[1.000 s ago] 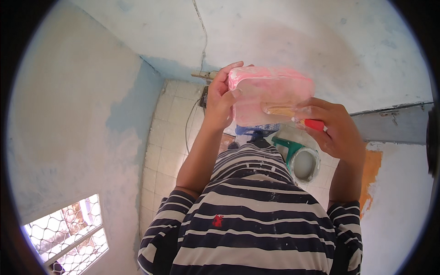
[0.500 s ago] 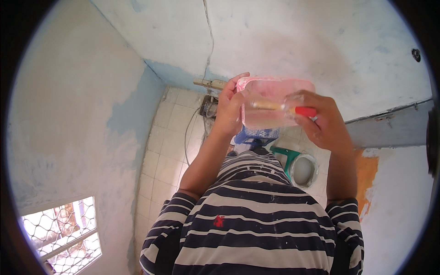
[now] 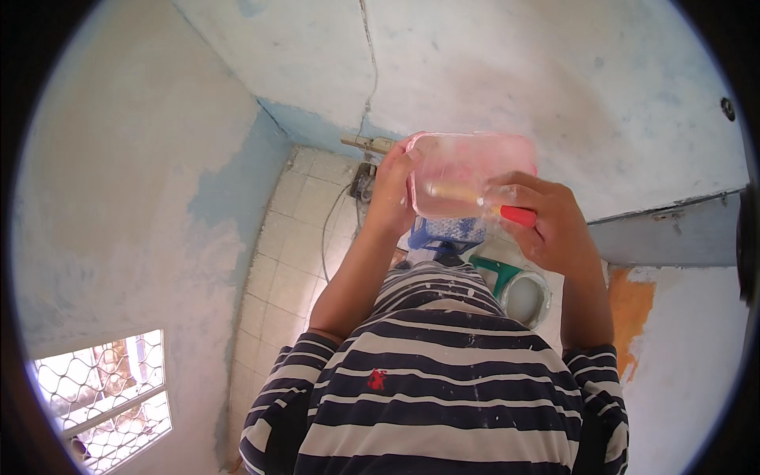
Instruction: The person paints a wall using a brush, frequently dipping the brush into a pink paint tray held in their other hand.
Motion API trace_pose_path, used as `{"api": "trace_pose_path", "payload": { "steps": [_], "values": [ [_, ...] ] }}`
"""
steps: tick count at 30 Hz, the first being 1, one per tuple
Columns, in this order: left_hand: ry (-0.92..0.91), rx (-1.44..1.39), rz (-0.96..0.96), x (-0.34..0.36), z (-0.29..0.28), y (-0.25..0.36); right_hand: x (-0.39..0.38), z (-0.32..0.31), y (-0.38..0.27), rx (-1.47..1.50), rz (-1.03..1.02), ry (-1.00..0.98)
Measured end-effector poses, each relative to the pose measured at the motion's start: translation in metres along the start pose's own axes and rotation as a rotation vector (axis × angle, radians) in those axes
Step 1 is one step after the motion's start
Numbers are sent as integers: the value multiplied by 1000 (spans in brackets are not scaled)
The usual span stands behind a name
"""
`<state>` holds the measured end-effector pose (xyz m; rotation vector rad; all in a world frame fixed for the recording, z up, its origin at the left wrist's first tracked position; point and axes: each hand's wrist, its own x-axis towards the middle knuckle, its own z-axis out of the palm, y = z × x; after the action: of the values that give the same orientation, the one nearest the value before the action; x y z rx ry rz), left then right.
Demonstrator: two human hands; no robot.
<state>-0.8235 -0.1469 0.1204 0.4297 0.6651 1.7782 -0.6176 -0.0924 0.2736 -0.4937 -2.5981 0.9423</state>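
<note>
A pink, shallow plastic tray (image 3: 475,154) with whitish smears inside is held up in front of my chest. My left hand (image 3: 393,184) grips its left side, the thumb over the rim and the other fingers mostly hidden behind. In my right hand (image 3: 546,214) is a slim hand tool (image 3: 518,216) with a red handle end and a pale yellow front part. Its yellow part lies over the tray's inside and points left; motion blurs it, so I cannot tell what its working end is. White residue marks my right fingers.
Beneath the tray, a blue crate-like basket (image 3: 447,232) stands on the tiled floor (image 3: 273,253). A round white bucket (image 3: 524,299) and a green object (image 3: 492,273) are right of it. Patchy painted walls (image 3: 483,63) surround me; a grilled window (image 3: 103,396) is at lower left.
My right hand has moved slightly down and left, and the tool now slants more, its red end lower. The tray has shifted a little left in my left hand.
</note>
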Motion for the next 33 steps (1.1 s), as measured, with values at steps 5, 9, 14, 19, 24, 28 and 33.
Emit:
{"api": "trace_pose_path", "payload": {
  "steps": [5, 9, 14, 19, 24, 28, 33],
  "values": [
    [-25, 30, -25, 5, 11, -3, 1, 17, 24, -166, -211, 164],
    [-2, 22, -47, 15, 9, -11, -7, 7, 29, -29, -194, -18],
    [-5, 82, -64, 28, 19, -16, -6, -15, 44, -69, -176, 117],
    [-81, 94, -31, 58, 16, -33, -2, -6, 79, -133, -223, 172],
    [0, 96, -65, 79, 28, -39, -2, -44, 97, 62, -81, -72],
    [-46, 138, -83, 99, 48, -41, 6, -81, 111, 58, -86, 85],
    [-39, 48, 15, 130, 67, -52, 10, -90, 143, -193, -244, 150]
  ]
}}
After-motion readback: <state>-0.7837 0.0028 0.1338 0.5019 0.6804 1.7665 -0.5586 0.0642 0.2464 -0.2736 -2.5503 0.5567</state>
